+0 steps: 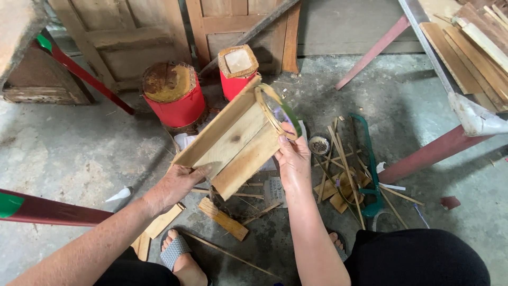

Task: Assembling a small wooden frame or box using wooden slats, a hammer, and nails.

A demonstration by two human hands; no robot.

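Note:
A pale wooden board panel [233, 143] made of joined slats is held tilted above the concrete floor. My left hand [177, 185] grips its lower left edge. My right hand [293, 159] holds its right edge together with a bent bamboo strip loop [278, 111], green on one side, that curls over the panel's upper right corner. Both forearms reach in from the bottom of the view.
Two red cans [173, 94] [238, 71] stand by wooden doors behind. Bamboo slivers and wood offcuts [344, 180] litter the floor with a green-framed saw [370, 164] and a small round tin [319, 144]. Red bench legs [423, 156] and stacked planks [471, 47] lie right. My sandalled foot [177, 254] is below.

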